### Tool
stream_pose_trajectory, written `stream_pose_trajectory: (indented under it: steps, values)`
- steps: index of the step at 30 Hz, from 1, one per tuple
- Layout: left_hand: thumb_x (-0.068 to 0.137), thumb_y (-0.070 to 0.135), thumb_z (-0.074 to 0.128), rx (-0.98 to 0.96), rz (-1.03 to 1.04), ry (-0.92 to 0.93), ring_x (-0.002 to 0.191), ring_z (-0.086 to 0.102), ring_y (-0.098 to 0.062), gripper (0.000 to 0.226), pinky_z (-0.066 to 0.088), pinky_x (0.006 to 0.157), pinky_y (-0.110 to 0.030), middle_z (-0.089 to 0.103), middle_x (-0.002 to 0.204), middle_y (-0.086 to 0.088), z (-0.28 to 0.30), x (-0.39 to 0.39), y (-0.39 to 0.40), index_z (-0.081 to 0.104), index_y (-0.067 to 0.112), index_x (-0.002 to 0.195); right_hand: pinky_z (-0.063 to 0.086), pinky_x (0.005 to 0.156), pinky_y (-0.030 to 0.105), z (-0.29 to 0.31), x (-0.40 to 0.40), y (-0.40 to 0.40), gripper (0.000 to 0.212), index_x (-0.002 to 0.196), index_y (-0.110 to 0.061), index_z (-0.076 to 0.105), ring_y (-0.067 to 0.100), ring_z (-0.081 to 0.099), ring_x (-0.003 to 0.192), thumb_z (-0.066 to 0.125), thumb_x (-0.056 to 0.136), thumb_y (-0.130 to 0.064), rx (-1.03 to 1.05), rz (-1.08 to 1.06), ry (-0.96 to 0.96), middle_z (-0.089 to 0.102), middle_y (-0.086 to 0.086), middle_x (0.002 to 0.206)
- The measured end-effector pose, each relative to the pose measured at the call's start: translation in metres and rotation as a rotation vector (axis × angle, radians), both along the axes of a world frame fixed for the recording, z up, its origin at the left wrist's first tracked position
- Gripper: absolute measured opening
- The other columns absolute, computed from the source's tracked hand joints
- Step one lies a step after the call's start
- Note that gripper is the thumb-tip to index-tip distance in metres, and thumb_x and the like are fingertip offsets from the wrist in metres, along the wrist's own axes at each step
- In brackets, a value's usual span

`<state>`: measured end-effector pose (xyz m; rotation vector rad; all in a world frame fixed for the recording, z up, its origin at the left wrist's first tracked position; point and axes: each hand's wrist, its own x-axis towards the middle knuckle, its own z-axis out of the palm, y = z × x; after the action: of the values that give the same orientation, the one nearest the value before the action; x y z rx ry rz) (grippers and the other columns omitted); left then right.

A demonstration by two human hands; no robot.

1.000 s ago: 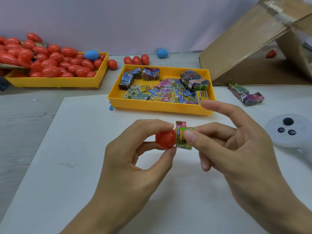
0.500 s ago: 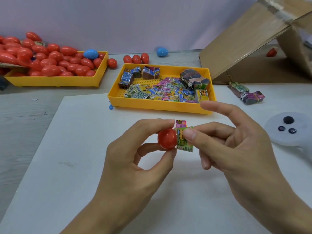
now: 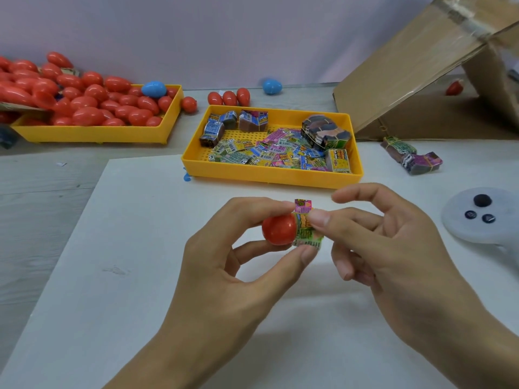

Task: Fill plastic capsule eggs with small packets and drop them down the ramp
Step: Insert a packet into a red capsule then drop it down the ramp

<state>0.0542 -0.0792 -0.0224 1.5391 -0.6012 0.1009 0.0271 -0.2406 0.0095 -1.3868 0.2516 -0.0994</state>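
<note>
Midway through 1 fill, the left hand (image 3: 224, 265) grips a red capsule half (image 3: 279, 229) while the right hand (image 3: 393, 248) pinches packets (image 3: 306, 228) at its mouth; closing and the cardboard ramp (image 3: 415, 66) remain.

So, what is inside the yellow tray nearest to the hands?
The yellow plastic tray holds loose colourful paper packets and several banded packet bundles; whatever lies beneath them is covered.
</note>
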Motion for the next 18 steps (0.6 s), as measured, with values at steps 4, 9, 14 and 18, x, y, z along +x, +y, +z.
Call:
stream_pose_trajectory:
  steps: [4, 9, 14, 18]
  values:
    - [0.081, 0.018, 0.075, -0.012, 0.041, 0.019, 0.1, 0.069, -0.027, 0.025, 0.059, 0.079, -0.025, 0.068, 0.101, 0.003, -0.0019, 0.0013, 0.0014, 0.07, 0.022, 0.105, 0.029, 0.033, 0.016, -0.0016, -0.001, -0.0022, 0.019, 0.075, -0.021, 0.064, 0.013, 0.047, 0.033, 0.08, 0.065, -0.021, 0.06, 0.038, -0.052, 0.06, 0.002, 0.05]
    - [0.081, 0.015, 0.074, -0.022, 0.053, 0.005, 0.1, 0.068, -0.029, 0.025, 0.058, 0.079, -0.025, 0.068, 0.101, 0.002, -0.0015, 0.0021, 0.002, 0.07, 0.022, 0.104, 0.033, 0.037, 0.016, -0.002, -0.0029, -0.0023, 0.022, 0.078, -0.026, 0.067, 0.014, 0.052, 0.037, 0.083, 0.062, -0.02, 0.08, 0.118, -0.115, 0.064, 0.002, 0.055]
    - [0.081, 0.01, 0.076, -0.02, 0.051, -0.017, 0.099, 0.068, -0.029, 0.026, 0.058, 0.079, -0.025, 0.067, 0.101, 0.002, -0.0008, 0.0018, 0.0025, 0.069, 0.019, 0.104, 0.034, 0.037, 0.015, -0.0049, -0.0038, -0.0008, 0.02, 0.079, -0.028, 0.068, 0.016, 0.055, 0.038, 0.08, 0.063, -0.026, 0.038, 0.106, -0.181, 0.07, 0.004, 0.065]
    - [0.079, 0.002, 0.076, -0.006, 0.048, -0.038, 0.099, 0.068, -0.032, 0.029, 0.059, 0.081, -0.028, 0.067, 0.102, 0.0, -0.0014, 0.0015, 0.0022, 0.07, 0.016, 0.104, 0.04, 0.041, 0.013, -0.0041, -0.0063, 0.0015, 0.023, 0.078, -0.03, 0.067, 0.016, 0.055, 0.037, 0.08, 0.069, -0.013, -0.054, 0.011, -0.249, 0.073, 0.007, 0.069]
